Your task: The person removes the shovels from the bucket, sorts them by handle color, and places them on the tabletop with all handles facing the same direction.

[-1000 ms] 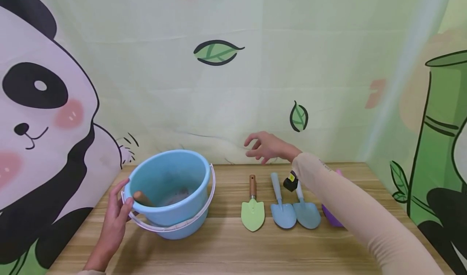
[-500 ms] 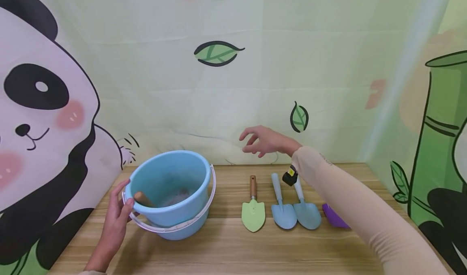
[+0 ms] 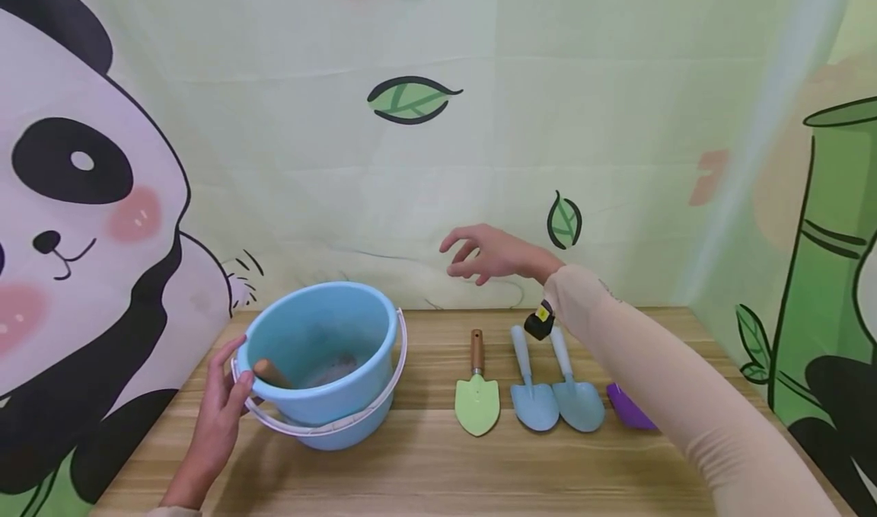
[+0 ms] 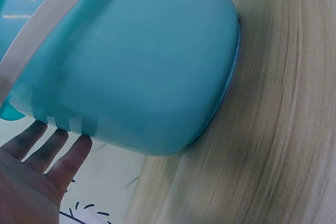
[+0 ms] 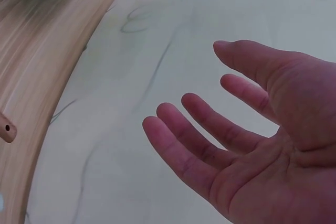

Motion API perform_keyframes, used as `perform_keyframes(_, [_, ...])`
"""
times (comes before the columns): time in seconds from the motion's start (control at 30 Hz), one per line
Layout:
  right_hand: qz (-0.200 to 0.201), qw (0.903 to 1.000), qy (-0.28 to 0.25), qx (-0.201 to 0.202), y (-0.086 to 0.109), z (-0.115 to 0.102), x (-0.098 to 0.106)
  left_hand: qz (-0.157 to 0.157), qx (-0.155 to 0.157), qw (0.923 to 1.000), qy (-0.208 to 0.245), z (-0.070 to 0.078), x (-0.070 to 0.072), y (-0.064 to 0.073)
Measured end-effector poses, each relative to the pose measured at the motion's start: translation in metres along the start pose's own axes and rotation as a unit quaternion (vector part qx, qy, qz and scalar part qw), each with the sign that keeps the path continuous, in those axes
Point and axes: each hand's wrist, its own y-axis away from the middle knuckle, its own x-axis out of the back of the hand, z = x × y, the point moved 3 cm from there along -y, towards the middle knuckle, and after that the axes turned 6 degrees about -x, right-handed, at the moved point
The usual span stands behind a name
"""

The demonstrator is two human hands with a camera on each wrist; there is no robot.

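Observation:
A light blue bucket (image 3: 342,414) with a pale carrying handle (image 3: 397,380) stands on the left of the wooden table. Inside it, the end of a wooden handle (image 3: 272,374) leans near the rim. My left hand (image 3: 219,410) rests against the bucket's outer left side, with fairly straight fingers (image 4: 73,161) touching the wall in the left wrist view. Raised before the backdrop, my right hand (image 3: 489,254) holds nothing, its fingers loosely bent and spread. Below and to its right lie a green trowel (image 3: 477,406), a blue trowel (image 3: 536,408) and another blue trowel (image 3: 580,406).
A purple object (image 3: 626,409) lies partly hidden under the right sleeve (image 3: 637,349). Behind the wooden tabletop (image 3: 411,479) hangs a printed cloth backdrop (image 3: 308,159) with a panda and leaves. A small black device (image 3: 540,321) sits at the right wrist.
My right hand has risen slightly and drifted left, staying unloaded. The left hand, bucket and trowels keep their places.

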Motion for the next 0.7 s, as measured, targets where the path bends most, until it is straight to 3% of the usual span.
perform_keyframes(0.23, [-0.017, 0.9997, 0.006, 0.016, -0.006, -0.011, 0.004, 0.002, -0.013, 0.9998, 0.018, 0.000, -0.001, 0.000])
perform_keyframes(0.7, [-0.110, 0.9925, 0.019, 0.051, -0.013, -0.045, 0.008, 0.001, -0.011, 0.9998, 0.014, -0.002, 0.000, 0.000])
